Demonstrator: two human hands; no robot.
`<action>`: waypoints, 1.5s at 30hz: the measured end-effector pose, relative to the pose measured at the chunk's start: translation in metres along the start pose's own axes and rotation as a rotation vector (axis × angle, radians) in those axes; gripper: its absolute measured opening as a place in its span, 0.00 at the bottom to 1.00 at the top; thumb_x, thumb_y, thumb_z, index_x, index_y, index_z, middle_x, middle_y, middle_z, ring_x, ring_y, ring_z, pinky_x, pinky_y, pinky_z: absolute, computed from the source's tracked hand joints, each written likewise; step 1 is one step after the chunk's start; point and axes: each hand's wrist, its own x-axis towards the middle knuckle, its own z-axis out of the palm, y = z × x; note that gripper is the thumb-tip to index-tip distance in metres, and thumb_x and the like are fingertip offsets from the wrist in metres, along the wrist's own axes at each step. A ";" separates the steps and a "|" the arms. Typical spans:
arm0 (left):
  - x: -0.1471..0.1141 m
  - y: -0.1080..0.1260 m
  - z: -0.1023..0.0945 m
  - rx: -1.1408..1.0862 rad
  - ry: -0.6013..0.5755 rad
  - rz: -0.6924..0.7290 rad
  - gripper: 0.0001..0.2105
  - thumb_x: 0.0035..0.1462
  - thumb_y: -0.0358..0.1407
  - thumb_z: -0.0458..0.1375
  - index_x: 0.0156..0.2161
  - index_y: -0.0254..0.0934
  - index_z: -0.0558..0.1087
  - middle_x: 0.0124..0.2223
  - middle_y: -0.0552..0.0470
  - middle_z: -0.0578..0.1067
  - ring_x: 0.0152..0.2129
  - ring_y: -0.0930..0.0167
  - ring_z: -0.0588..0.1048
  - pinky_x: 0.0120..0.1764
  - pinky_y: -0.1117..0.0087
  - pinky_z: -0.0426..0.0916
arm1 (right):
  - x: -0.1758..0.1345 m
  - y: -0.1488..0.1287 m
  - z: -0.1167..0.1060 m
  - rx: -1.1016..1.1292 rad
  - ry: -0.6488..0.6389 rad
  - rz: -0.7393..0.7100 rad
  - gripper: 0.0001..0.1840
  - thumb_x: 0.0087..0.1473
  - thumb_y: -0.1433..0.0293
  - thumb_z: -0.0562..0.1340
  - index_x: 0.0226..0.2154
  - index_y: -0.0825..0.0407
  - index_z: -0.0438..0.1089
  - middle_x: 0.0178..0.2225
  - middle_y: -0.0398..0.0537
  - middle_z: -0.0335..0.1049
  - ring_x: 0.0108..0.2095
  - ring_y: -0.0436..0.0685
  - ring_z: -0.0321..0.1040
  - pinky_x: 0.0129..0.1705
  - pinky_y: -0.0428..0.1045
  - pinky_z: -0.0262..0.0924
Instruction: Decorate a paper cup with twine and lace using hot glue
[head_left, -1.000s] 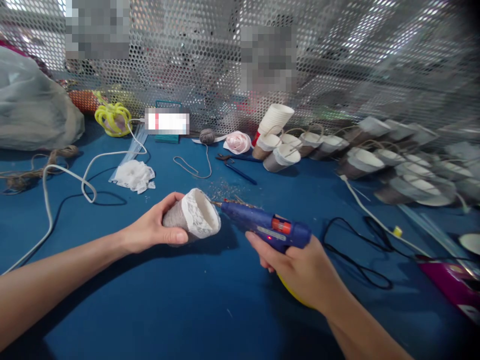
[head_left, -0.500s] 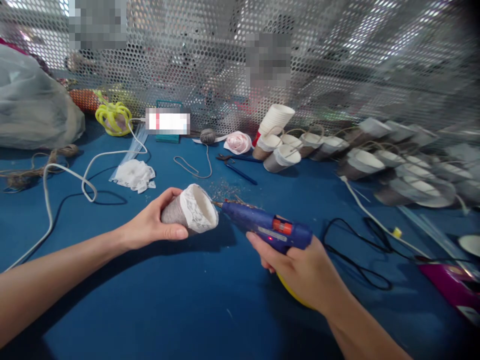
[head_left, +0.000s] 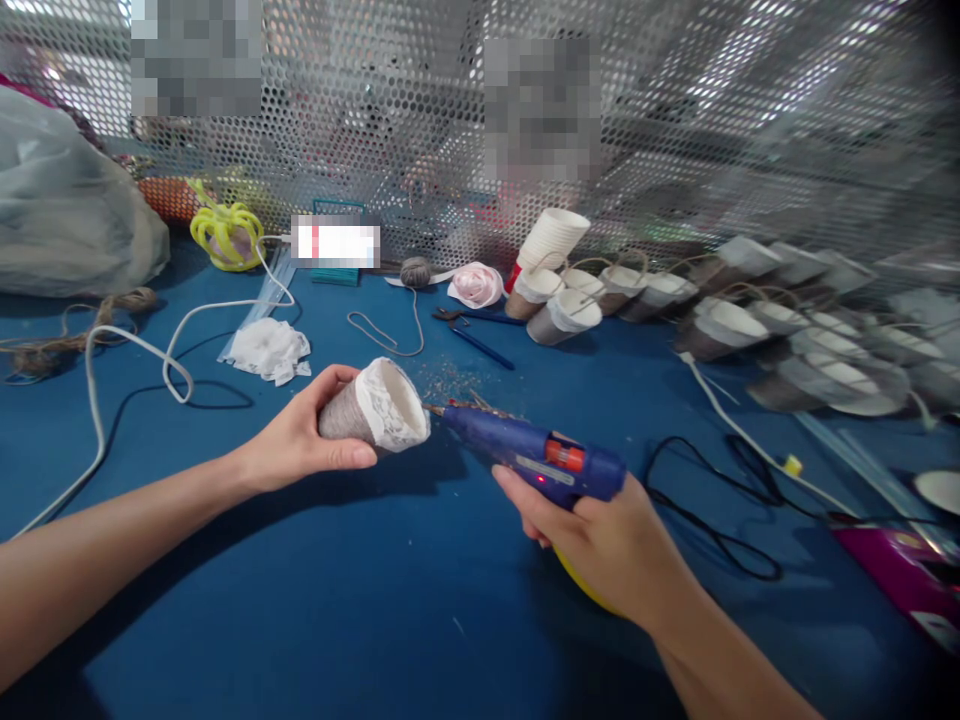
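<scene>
My left hand (head_left: 311, 430) is closed around a paper cup (head_left: 352, 415) wrapped in grey twine, with a white lace band (head_left: 384, 405) around its rim. The cup is tilted, its mouth facing right. In my right hand (head_left: 592, 530) is a blue hot glue gun (head_left: 510, 440) with a small red light lit on its side. Its metal nozzle points left and is close to the cup's rim; whether the two touch I cannot tell. Pliers (head_left: 480, 335) with blue handles lie beyond the gun's tip.
Rows of twine-wrapped cups (head_left: 727, 330) with handles stand at the right, near a stack of white paper cups (head_left: 551, 245). A white cable (head_left: 94, 390) loops at left beside white lace (head_left: 268, 350). Black cord (head_left: 712, 540) lies right. Perforated metal screen (head_left: 420, 110) closes the back.
The cup in my left hand has shifted slightly up and left and turned a little. The glue gun in my right hand has stayed almost still.
</scene>
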 end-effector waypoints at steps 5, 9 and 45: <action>0.000 0.000 -0.001 -0.015 0.012 0.001 0.29 0.37 0.45 0.66 0.42 0.37 0.59 0.36 0.51 0.66 0.28 0.73 0.65 0.28 0.74 0.62 | 0.000 0.002 0.001 0.036 0.035 -0.002 0.18 0.44 0.60 0.62 0.13 0.48 0.58 0.09 0.38 0.60 0.09 0.49 0.59 0.14 0.44 0.60; 0.001 -0.003 -0.002 -0.030 0.028 0.008 0.29 0.37 0.44 0.67 0.42 0.36 0.60 0.36 0.52 0.66 0.28 0.73 0.65 0.28 0.74 0.62 | 0.000 0.000 -0.001 0.008 0.029 -0.013 0.17 0.45 0.61 0.61 0.13 0.48 0.59 0.09 0.39 0.61 0.10 0.49 0.59 0.15 0.45 0.59; -0.010 -0.014 0.007 -0.838 -0.454 -0.209 0.28 0.45 0.40 0.65 0.52 0.38 0.64 0.46 0.43 0.72 0.39 0.64 0.75 0.40 0.66 0.70 | 0.017 0.004 0.017 1.124 -0.279 0.304 0.11 0.46 0.62 0.66 0.26 0.55 0.70 0.18 0.40 0.62 0.14 0.43 0.49 0.16 0.42 0.44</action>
